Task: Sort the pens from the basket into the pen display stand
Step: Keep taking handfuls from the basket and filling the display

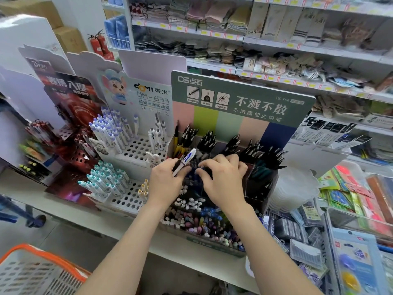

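My left hand (167, 177) grips a white pen with a blue band (187, 158), its tip pointing up and right, along with a darker pen beside it. My right hand (223, 177) has its fingers curled down among the dark blue pens in the middle tier of the green pen display stand (240, 99); what they pinch is hidden. The stand holds several black pens (261, 156) in its back rows and pastel pens (204, 226) in front. The white basket with an orange rim (32, 271) sits at the lower left.
A white DOMI pen stand (131, 145) with blue-and-white pens stands left of the green one, and a red stand (68, 133) farther left. Packaged stationery (350, 209) crowds the right. Shelves of goods (255, 50) fill the background.
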{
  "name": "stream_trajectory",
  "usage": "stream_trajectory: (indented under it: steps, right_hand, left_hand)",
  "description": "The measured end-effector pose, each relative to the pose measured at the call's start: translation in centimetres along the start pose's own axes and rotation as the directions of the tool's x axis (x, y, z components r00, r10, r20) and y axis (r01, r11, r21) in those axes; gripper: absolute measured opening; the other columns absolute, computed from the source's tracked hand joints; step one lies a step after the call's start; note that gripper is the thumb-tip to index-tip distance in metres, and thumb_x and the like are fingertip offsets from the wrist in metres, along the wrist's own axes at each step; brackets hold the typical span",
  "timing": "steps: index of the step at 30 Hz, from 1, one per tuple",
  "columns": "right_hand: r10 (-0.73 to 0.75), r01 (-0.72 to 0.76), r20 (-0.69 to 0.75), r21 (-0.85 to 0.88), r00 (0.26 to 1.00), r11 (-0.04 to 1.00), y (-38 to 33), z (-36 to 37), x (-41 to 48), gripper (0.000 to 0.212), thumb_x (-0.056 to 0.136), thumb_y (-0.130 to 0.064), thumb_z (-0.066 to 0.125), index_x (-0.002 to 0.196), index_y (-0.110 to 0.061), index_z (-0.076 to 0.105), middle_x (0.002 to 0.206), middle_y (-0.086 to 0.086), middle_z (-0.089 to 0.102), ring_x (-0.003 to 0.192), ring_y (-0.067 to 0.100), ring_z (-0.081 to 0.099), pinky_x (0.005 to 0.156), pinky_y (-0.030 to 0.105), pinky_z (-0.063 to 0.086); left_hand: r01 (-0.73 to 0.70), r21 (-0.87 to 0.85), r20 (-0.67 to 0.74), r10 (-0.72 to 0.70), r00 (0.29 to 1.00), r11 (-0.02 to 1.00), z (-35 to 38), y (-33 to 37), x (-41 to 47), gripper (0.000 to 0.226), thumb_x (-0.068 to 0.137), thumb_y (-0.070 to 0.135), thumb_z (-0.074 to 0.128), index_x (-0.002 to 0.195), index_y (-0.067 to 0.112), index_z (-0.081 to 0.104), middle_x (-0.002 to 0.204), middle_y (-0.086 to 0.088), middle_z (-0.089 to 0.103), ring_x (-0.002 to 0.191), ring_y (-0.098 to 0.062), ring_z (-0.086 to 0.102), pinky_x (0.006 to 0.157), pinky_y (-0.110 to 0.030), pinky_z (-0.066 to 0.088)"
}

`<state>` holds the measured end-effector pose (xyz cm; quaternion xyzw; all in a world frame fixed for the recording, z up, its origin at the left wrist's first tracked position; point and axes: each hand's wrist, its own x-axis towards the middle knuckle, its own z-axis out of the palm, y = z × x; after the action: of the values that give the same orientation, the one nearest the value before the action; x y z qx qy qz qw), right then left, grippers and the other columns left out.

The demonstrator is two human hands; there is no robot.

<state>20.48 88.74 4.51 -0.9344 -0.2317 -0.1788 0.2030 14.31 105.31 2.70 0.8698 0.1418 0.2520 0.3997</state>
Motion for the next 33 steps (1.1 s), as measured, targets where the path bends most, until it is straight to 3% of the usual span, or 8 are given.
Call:
stream_trajectory:
  steps: [3, 7, 12, 16, 18, 22, 27, 33]
  right_hand:
    - [0.031, -0.030, -0.032, 0.022, 0.999, 0.999, 0.1, 0.3, -0.3, 0.017, 0.095, -0.036, 0.076, 0.111, -0.031, 0.077, 0.099, -0.011, 0.073, 0.102, 0.025, 0.052, 0.084, 0.043, 0.029]
    - [-0.026, 0.028, -0.027, 0.070, 0.999, 0.997, -0.3, 0.2, -0.5, 0.015, 0.097, -0.031, 0.074, 0.112, -0.032, 0.076, 0.096, -0.013, 0.074, 0.097, 0.021, 0.053, 0.081, 0.042, 0.028]
    - [0.003, 0.003, -0.033, 0.167, 0.999, 0.986, 0.0, 0.1, 0.0, 0.017, 0.097, -0.024, 0.074, 0.112, -0.032, 0.076, 0.093, -0.015, 0.074, 0.094, 0.020, 0.056, 0.082, 0.039, 0.025]
    - [0.026, 0.016, -0.159, 0.259, 0.987, 0.966, 0.0, -0.5, 0.3, 0.019, 0.099, -0.017, 0.074, 0.114, -0.027, 0.077, 0.097, -0.014, 0.075, 0.091, 0.017, 0.060, 0.084, 0.038, 0.029]
    - [0.056, 0.011, -0.201, 0.315, 0.978, 0.949, 0.0, -0.8, 0.4, 0.022, 0.099, -0.013, 0.072, 0.118, -0.025, 0.075, 0.099, -0.012, 0.074, 0.092, 0.015, 0.062, 0.086, 0.036, 0.031]
    - [0.131, -0.007, -0.243, 0.452, 0.961, 0.892, -0.1, -1.4, 0.2, 0.024, 0.101, -0.007, 0.069, 0.121, -0.019, 0.074, 0.106, -0.009, 0.075, 0.097, 0.011, 0.067, 0.094, 0.034, 0.041]
    - [0.022, -0.022, 0.004, 0.454, 1.000, 0.891, 0.4, -0.9, 0.6, 0.014, 0.101, -0.022, 0.070, 0.114, -0.025, 0.075, 0.103, -0.013, 0.075, 0.097, 0.011, 0.070, 0.093, 0.051, 0.055]
    - [-0.023, 0.004, 0.040, 0.427, 0.999, 0.904, 0.2, -1.0, 1.2, 0.016, 0.101, -0.017, 0.070, 0.114, -0.022, 0.077, 0.104, -0.009, 0.077, 0.096, 0.013, 0.070, 0.091, 0.048, 0.057]
  left_hand:
    - [-0.045, 0.023, 0.075, 0.043, 0.996, 0.999, -0.3, 0.0, -0.3, 0.017, 0.092, 0.031, 0.082, 0.106, 0.023, 0.077, 0.084, 0.014, 0.072, 0.075, -0.006, 0.066, 0.070, -0.038, 0.058]
    - [-0.107, 0.055, 0.034, 0.105, 0.994, 0.993, -0.1, 0.6, -1.2, 0.033, 0.096, 0.018, 0.078, 0.127, 0.026, 0.070, 0.109, 0.010, 0.074, 0.095, -0.012, 0.069, 0.081, -0.034, 0.058]
    - [-0.119, 0.121, 0.084, 0.109, 0.990, 0.985, 0.3, -0.1, -1.1, 0.020, 0.100, 0.017, 0.070, 0.119, 0.021, 0.076, 0.105, 0.009, 0.067, 0.089, -0.013, 0.065, 0.077, -0.041, 0.058]
    - [-0.048, 0.067, 0.094, 0.041, 0.995, 0.997, 0.2, 0.8, -1.0, 0.044, 0.091, 0.005, 0.068, 0.130, 0.025, 0.068, 0.109, 0.012, 0.068, 0.093, -0.006, 0.065, 0.082, -0.019, 0.052]
    - [0.065, -0.002, 0.063, -0.065, 0.996, 0.998, 0.1, 1.3, -1.1, 0.039, 0.090, 0.006, 0.067, 0.122, 0.029, 0.064, 0.096, 0.015, 0.068, 0.082, -0.004, 0.065, 0.071, -0.013, 0.048]
    - [0.214, -0.020, -0.043, -0.215, 0.976, 0.977, 0.6, 1.4, -1.6, 0.010, 0.094, 0.012, 0.068, 0.089, 0.019, 0.063, 0.072, 0.003, 0.065, 0.069, -0.011, 0.061, 0.057, -0.027, 0.045]
    - [0.110, -0.116, 0.048, -0.105, 0.993, 0.987, 0.7, 1.8, -1.9, 0.030, 0.082, 0.023, 0.083, 0.106, 0.031, 0.066, 0.092, 0.009, 0.067, 0.079, -0.004, 0.065, 0.071, -0.021, 0.052]
    - [-0.006, -0.018, 0.018, 0.007, 1.000, 1.000, 0.9, 1.5, -0.7, 0.019, 0.086, 0.029, 0.087, 0.103, 0.026, 0.077, 0.095, 0.011, 0.059, 0.086, -0.007, 0.062, 0.077, -0.033, 0.055]
